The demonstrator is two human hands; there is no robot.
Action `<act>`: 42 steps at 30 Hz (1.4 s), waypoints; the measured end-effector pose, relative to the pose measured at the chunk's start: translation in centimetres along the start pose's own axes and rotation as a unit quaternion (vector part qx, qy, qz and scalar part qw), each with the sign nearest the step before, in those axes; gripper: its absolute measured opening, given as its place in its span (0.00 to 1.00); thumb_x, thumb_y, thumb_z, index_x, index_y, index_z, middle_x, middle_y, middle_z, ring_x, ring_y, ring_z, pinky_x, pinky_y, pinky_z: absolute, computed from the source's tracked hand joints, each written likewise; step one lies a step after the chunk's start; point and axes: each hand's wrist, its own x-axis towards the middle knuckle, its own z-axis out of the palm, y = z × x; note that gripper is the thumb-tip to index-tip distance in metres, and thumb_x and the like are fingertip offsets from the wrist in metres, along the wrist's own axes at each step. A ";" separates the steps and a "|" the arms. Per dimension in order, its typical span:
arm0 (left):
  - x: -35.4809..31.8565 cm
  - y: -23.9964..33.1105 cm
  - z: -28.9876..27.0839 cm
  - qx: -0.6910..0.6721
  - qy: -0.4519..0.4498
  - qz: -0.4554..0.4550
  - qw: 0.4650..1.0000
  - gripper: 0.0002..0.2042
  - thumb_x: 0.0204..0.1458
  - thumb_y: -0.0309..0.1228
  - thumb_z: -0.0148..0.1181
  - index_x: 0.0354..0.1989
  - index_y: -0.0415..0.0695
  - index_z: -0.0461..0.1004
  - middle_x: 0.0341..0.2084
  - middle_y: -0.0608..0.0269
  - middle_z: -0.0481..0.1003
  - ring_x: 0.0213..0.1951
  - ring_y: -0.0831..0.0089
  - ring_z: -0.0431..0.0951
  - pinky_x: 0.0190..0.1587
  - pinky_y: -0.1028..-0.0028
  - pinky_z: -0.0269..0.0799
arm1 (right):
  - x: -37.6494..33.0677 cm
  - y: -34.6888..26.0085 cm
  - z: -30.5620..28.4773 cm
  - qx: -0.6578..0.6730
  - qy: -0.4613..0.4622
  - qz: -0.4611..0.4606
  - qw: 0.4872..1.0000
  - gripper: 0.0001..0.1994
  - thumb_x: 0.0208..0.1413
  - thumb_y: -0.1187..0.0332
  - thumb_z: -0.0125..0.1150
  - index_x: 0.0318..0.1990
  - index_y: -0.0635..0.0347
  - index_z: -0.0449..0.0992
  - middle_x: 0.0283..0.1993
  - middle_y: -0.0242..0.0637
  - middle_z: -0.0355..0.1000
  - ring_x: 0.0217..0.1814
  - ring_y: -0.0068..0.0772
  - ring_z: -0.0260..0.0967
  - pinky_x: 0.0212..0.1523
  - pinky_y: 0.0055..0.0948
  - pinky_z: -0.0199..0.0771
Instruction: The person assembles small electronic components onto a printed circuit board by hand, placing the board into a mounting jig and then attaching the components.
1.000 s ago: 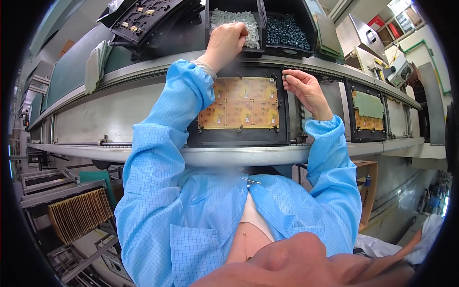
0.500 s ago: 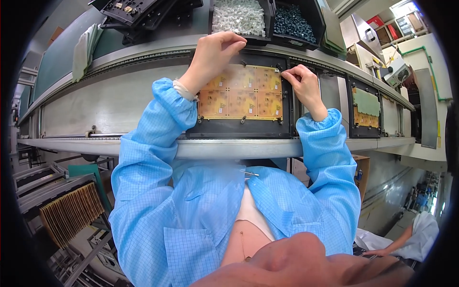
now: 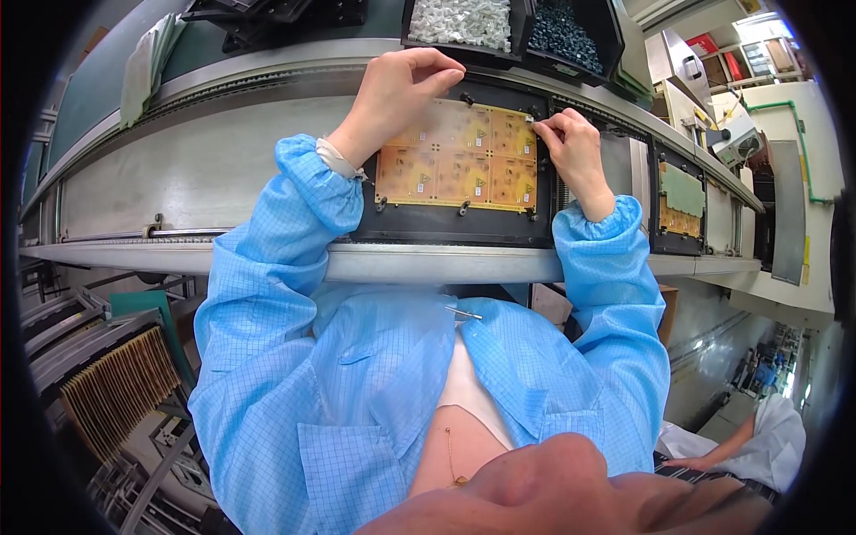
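A yellow-orange circuit board panel [image 3: 456, 175], divided into several units, lies in a black frame [image 3: 446, 228] on the conveyor in front of me. At its far right corner, my right hand [image 3: 576, 159] pinches a small white plastic part [image 3: 530, 119] between thumb and fingertips. My left hand [image 3: 394, 100] hovers above the far left of the panel, thumb and index finger pressed together. Whatever those left fingers may hold cannot be made out. Beyond them stands a black bin of white plastic parts [image 3: 459, 23].
Another black bin holds dark blue parts [image 3: 565, 37]. To the right sits a second framed board with a pale green cover [image 3: 681, 193]. Black trays [image 3: 294, 22] and pale gloves [image 3: 150, 67] lie far left. A rack of boards [image 3: 120, 392] stands lower left; another person's arm [image 3: 727, 446] shows lower right.
The whole view has shifted slightly. Both hands keep nearly the same pinched poses over the panel, the right still at the far right corner with the white part.
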 end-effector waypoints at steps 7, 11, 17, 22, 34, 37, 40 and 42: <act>0.0 -0.6 0.0 -0.023 0.034 0.020 0.999 0.10 0.56 0.35 0.65 0.39 0.41 0.83 0.30 0.63 0.83 0.34 0.77 0.82 0.39 0.77 0.77 | 0.2 -1.7 0.3 -0.094 0.020 0.007 0.995 0.10 0.53 0.66 0.67 0.28 0.65 0.81 0.29 0.43 0.72 0.34 0.47 0.72 0.37 0.41 0.72; 0.1 -0.3 -0.3 -0.048 0.024 -0.013 0.998 0.10 0.57 0.34 0.64 0.40 0.40 0.82 0.29 0.64 0.82 0.34 0.78 0.82 0.39 0.77 0.77 | 0.2 -1.9 0.4 -0.115 0.036 -0.001 0.993 0.11 0.53 0.65 0.68 0.28 0.66 0.81 0.30 0.44 0.72 0.35 0.47 0.72 0.38 0.42 0.73; -0.5 0.4 0.0 -0.157 -0.010 -0.036 0.987 0.09 0.60 0.32 0.62 0.40 0.38 0.81 0.30 0.64 0.80 0.32 0.80 0.79 0.37 0.81 0.76 | -0.1 -1.1 -0.6 -0.131 0.044 -0.045 0.989 0.13 0.54 0.63 0.67 0.27 0.65 0.80 0.29 0.44 0.72 0.33 0.48 0.72 0.36 0.41 0.72; -0.9 1.6 0.2 -0.177 -0.058 -0.099 0.977 0.09 0.60 0.32 0.62 0.41 0.40 0.82 0.28 0.69 0.78 0.28 0.84 0.76 0.33 0.84 0.72 | 6.4 2.1 -3.9 -0.078 0.140 -0.061 0.985 0.10 0.54 0.63 0.67 0.35 0.61 0.82 0.34 0.44 0.76 0.35 0.47 0.73 0.39 0.39 0.73; -1.4 2.7 1.2 -0.287 -0.167 -0.171 0.928 0.12 0.61 0.28 0.60 0.49 0.35 0.77 0.34 0.64 0.79 0.34 0.81 0.77 0.39 0.80 0.73 | 14.2 4.4 -3.9 -0.306 -0.042 -0.059 0.949 0.07 0.52 0.69 0.66 0.38 0.58 0.83 0.38 0.44 0.78 0.48 0.48 0.72 0.53 0.40 0.74; -1.5 2.4 1.5 -0.276 -0.175 -0.175 0.929 0.12 0.61 0.27 0.60 0.49 0.35 0.78 0.34 0.64 0.79 0.35 0.81 0.77 0.40 0.79 0.73 | 14.4 5.0 -3.5 -0.259 -0.005 -0.090 0.962 0.07 0.53 0.69 0.64 0.37 0.59 0.82 0.38 0.45 0.78 0.46 0.48 0.73 0.51 0.41 0.75; -1.4 2.2 1.7 -0.274 -0.182 -0.159 0.931 0.12 0.60 0.28 0.60 0.49 0.35 0.78 0.34 0.65 0.79 0.36 0.81 0.76 0.40 0.79 0.73 | 14.8 5.1 -2.9 -0.197 0.033 -0.088 0.976 0.08 0.54 0.67 0.63 0.36 0.61 0.81 0.35 0.45 0.78 0.41 0.48 0.75 0.46 0.41 0.76; -1.2 2.0 1.8 -0.223 -0.188 -0.151 0.945 0.12 0.60 0.29 0.62 0.49 0.36 0.78 0.34 0.65 0.79 0.35 0.81 0.76 0.40 0.79 0.73 | 14.8 4.4 -2.9 -0.121 0.080 -0.084 0.986 0.08 0.53 0.65 0.62 0.35 0.61 0.80 0.33 0.46 0.78 0.36 0.50 0.76 0.42 0.42 0.77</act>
